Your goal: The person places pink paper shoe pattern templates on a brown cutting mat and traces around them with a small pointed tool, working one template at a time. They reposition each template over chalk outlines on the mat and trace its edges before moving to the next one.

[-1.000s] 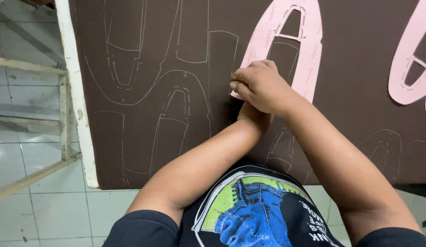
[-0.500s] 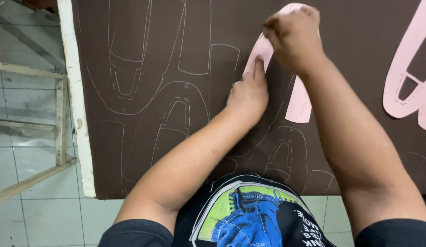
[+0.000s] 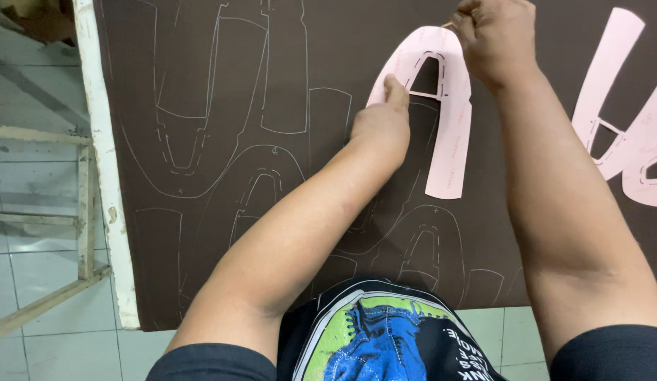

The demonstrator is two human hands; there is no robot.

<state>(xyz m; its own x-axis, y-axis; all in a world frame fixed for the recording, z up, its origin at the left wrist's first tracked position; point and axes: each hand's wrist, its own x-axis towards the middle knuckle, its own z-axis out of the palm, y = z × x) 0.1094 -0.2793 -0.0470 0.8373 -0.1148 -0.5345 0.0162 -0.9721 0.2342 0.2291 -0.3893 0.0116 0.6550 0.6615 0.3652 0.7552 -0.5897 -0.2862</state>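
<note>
Since the earlier frame the right hand (image 3: 499,37) had travelled up along the pink template (image 3: 448,120) to its curved top, and the left hand (image 3: 385,127) had slid up beside the template's left leg. The left hand lay flat, fingers extended, one fingertip pressing the template's left edge against the brown sheet (image 3: 222,106); it clasped nothing. The right hand was closed around a thin marking tool (image 3: 448,25), its tip at the template's top edge.

As far as could be judged, much was done: many traced outlines (image 3: 265,190) already covered the sheet's left and lower parts. The present outline looked only partly traced, and bare brown remained near the top right. A second pink template (image 3: 625,127) lay well apart at the right. No containers showed anywhere.
</note>
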